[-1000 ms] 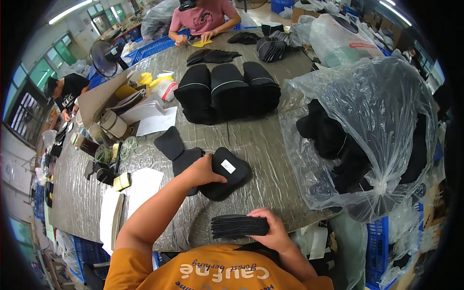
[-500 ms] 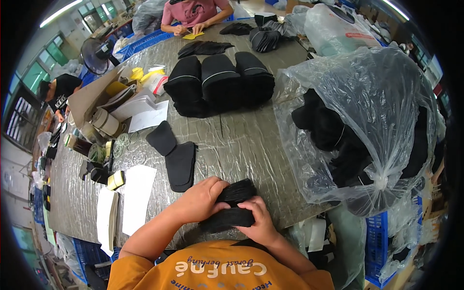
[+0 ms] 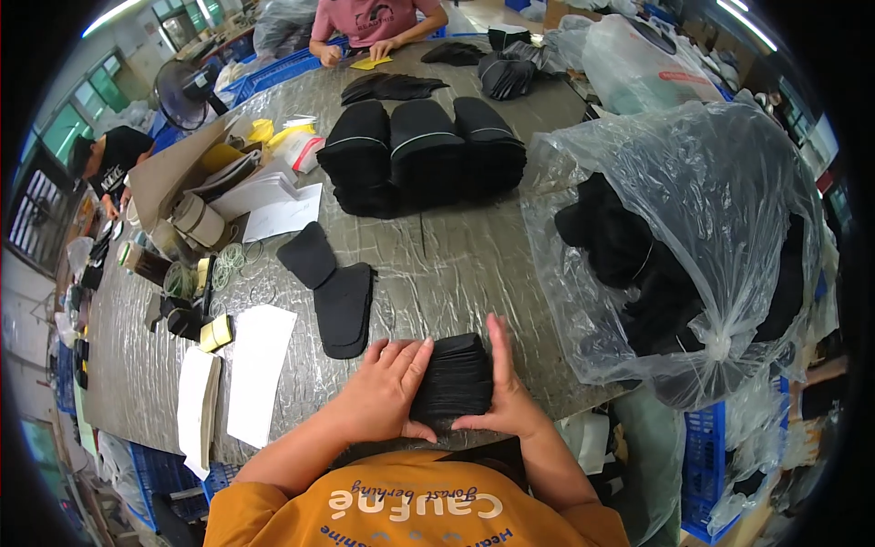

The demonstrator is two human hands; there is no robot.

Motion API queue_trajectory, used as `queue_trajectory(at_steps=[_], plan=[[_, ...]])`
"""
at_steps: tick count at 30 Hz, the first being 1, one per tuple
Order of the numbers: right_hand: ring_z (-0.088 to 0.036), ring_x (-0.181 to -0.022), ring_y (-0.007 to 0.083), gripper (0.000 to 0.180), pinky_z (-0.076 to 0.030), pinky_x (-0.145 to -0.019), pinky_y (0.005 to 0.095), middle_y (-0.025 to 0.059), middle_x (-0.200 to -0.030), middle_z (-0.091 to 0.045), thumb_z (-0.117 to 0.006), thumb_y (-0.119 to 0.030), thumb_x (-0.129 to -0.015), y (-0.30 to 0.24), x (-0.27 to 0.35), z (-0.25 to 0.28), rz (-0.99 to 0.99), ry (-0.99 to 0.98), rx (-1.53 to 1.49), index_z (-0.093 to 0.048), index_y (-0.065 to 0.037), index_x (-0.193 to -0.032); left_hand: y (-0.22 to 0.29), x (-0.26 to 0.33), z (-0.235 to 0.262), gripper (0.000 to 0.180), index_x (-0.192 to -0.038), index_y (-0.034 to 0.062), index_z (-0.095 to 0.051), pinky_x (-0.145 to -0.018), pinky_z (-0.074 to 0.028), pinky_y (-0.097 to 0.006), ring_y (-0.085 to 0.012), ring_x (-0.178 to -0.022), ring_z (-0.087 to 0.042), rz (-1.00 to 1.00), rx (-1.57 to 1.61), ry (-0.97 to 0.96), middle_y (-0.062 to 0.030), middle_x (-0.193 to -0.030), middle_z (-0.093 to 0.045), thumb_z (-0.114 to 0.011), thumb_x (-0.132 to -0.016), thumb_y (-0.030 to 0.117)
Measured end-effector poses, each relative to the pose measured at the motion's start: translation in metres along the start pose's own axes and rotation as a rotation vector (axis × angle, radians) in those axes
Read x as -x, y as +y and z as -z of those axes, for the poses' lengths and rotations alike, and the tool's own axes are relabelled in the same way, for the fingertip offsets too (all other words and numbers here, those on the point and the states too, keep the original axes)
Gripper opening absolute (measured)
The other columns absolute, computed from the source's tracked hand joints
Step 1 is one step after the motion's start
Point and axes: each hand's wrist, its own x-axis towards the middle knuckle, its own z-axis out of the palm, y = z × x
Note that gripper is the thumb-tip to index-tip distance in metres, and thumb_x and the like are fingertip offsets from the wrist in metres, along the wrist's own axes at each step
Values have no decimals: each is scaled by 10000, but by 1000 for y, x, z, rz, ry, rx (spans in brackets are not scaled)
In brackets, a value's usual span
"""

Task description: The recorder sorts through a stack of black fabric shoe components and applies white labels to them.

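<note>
A thick stack of black fabric pieces [image 3: 452, 376] stands on the grey table [image 3: 456, 264] close to its near edge. My left hand [image 3: 383, 390] presses flat against the stack's left side. Opposite it, my right hand [image 3: 504, 390] presses on the right side, thumb curled under the front. Both hands squeeze the stack between them. Just left of my hands lie two loose black pieces [image 3: 330, 287], one overlapping the other.
Three tall bundles of black pieces [image 3: 421, 150] stand mid-table. A large clear plastic bag [image 3: 679, 237] of black pieces fills the right. White paper sheets [image 3: 255, 374], rubber bands, tape rolls and a cardboard box lie left. Another person [image 3: 369, 23] works at the far end.
A second ago my left hand held a black piece on the table and my right held the stack low. Now both hands grip the stack upright on the table.
</note>
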Motion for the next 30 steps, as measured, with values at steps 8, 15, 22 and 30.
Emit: queue_trajectory(at_steps=[8, 15, 22, 30], plan=[[-322, -1350, 420, 1347, -46, -1135, 593, 196, -1449, -338, -912, -357, -542, 8, -6, -6, 24, -130, 38, -30, -56, -1514, 0, -2, -5, 1123, -1402, -118, -273, -1013, -360, -481, -378, -1172, -470, 32, -6, 4, -240, -1264, -478, -823, -600, 442], [-309, -1354, 329, 1494, -177, -1142, 448, 190, -1426, -337, -903, -534, -446, -7, -21, -2, -121, 264, -595, 32, -89, -1522, -15, 6, -5, 903, -1418, -46, -282, -1013, -406, -408, -331, -1168, -525, 261, 450, 166, -217, -1285, -504, -808, -737, 229], [-332, -1358, 268, 1226, -254, -1130, 436, 87, -1436, -381, -877, -557, -520, -34, -38, -48, -511, 180, -1193, -248, -125, -1479, -34, 14, -20, 699, -1383, -4, -344, -1008, -433, -342, -187, -1174, -517, 461, 1800, 285, -106, -1286, -532, -738, -811, 77], [-457, -1253, 232, 959, -370, -1065, 379, 73, -1351, -468, -879, -198, -653, -28, -31, -69, -534, 164, -1103, -324, -82, -1426, -23, 26, -19, 827, -1449, -15, -232, -1049, -387, -340, -194, -1230, -467, 438, 1500, 380, -142, -1336, -490, -743, -810, 102]])
